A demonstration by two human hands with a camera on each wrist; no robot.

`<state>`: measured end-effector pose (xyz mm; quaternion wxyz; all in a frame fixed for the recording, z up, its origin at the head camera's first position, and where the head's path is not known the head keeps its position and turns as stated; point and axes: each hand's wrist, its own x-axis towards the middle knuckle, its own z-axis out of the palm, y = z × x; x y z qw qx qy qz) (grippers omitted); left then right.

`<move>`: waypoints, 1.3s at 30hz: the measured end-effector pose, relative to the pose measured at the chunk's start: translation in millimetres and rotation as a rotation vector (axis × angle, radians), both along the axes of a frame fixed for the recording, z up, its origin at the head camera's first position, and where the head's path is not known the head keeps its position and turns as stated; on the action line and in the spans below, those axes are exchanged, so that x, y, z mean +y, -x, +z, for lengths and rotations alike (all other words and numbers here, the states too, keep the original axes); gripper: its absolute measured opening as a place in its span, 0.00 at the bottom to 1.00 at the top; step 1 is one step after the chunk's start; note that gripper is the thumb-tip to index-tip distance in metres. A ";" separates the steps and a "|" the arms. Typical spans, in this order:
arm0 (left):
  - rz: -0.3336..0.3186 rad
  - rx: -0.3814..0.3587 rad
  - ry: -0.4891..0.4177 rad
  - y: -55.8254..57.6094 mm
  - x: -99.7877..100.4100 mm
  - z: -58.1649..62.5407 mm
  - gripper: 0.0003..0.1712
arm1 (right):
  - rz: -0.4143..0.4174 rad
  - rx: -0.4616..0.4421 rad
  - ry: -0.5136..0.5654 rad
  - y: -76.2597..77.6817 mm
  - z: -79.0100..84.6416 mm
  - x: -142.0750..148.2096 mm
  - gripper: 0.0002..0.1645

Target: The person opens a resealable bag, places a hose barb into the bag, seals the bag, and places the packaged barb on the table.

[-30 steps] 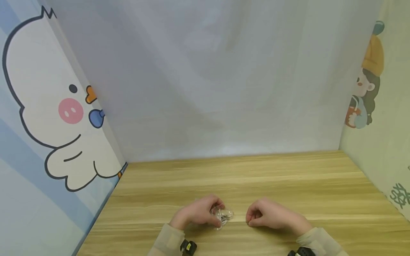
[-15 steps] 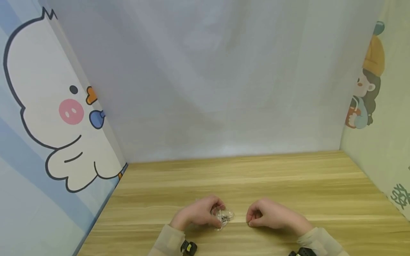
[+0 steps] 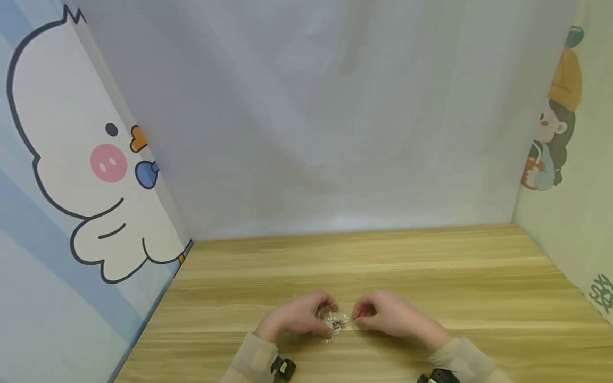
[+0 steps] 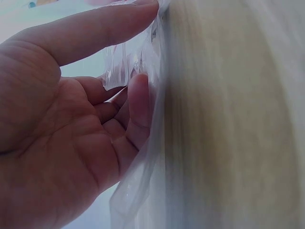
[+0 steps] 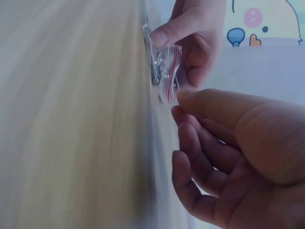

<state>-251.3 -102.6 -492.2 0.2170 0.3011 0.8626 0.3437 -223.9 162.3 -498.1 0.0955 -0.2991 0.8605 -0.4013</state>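
Note:
My left hand (image 3: 303, 316) holds a small clear zip bag (image 3: 339, 321) between thumb and fingers, close over the wooden table. Small shiny metal pieces (image 5: 156, 71) lie inside the bag, and a red stripe runs along its mouth in the right wrist view. Beside that mouth is my right hand (image 3: 390, 314), its thumb and index fingertips pinched together. A tiny dark piece (image 3: 353, 319) shows at those fingertips; its kind cannot be made out. The other right fingers curl loosely. In the left wrist view, clear plastic (image 4: 114, 67) crosses the left fingers.
The wood-grain table (image 3: 364, 260) stretches back to a pale grey curtain (image 3: 335, 133). Printed side walls stand at both sides, with a white cartoon duck (image 3: 62, 133) on the left and a cartoon child (image 3: 551, 127) on the right. Both wrists wear black straps.
My right hand has moved left and slightly away from me, bringing its pinched fingertips to the bag's mouth. The left hand stays in place with the bag.

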 end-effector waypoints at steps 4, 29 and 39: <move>-0.011 0.012 0.003 0.7 0.0 0.3 0.29 | -0.053 0.013 0.026 2.5 1.2 -11.6 0.03; -0.007 0.010 0.015 0.6 0.1 -0.8 0.30 | -0.039 0.006 0.087 4.1 -0.2 -19.6 0.03; 0.001 -0.011 -0.003 0.5 -0.1 0.5 0.29 | 0.027 -0.023 0.059 1.1 0.1 -18.6 0.04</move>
